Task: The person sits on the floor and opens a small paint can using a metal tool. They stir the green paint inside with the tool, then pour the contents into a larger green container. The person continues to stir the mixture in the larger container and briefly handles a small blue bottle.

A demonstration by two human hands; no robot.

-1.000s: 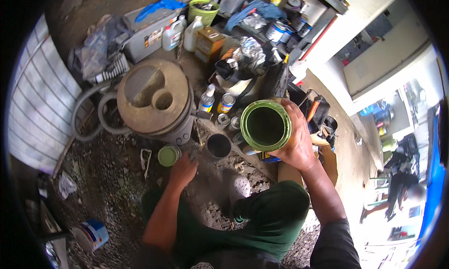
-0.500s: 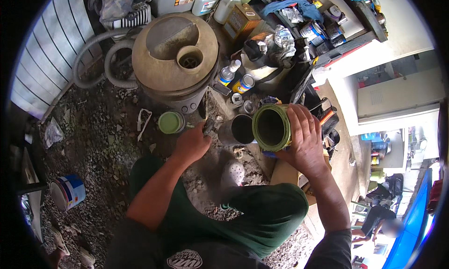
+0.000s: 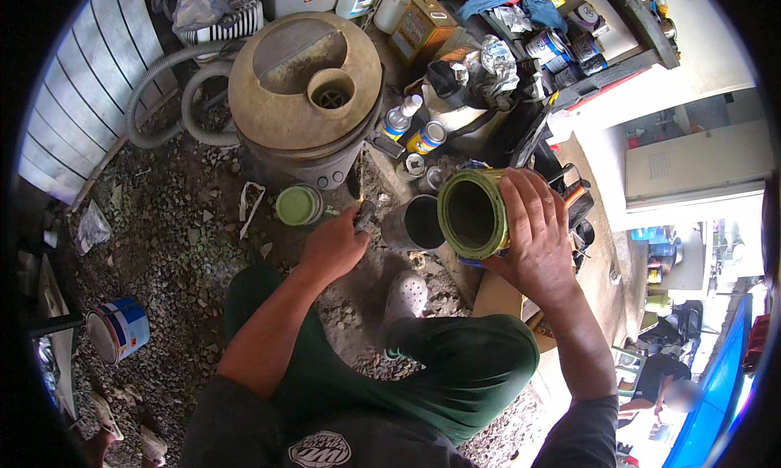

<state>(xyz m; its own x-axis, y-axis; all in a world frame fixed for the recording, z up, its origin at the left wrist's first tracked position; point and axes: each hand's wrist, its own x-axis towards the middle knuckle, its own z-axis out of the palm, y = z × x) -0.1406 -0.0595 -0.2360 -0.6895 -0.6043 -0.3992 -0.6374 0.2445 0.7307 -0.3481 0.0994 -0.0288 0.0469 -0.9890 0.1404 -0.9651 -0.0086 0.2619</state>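
Observation:
My right hand [image 3: 534, 232] grips an open paint can [image 3: 472, 177] with a green-stained rim, fingers over its side and thumb below. The can is tipped with its mouth toward me, and its inside looks dark. Just left of it a grey cylindrical container [image 3: 396, 226] with a dark inside leans on the ground; I cannot tell whether the two touch. My left hand [image 3: 333, 247] is closed around a short dark grey piece [image 3: 365, 214], its kind unclear. Beyond that hand sits a small tub [image 3: 299, 205] holding light green paint.
A large drum with a tan lid [image 3: 285, 126] and a grey hose [image 3: 150, 94] stand ahead. Small cans [image 3: 427, 137] and a spray bottle [image 3: 399, 120] cluster to its right. Another paint can [image 3: 118, 331] lies on the gravel at left. Someone [image 3: 659, 387] is far right.
The view has shifted slightly. Both hands keep their hold, and the tipped can stays in nearly the same place beside the grey container.

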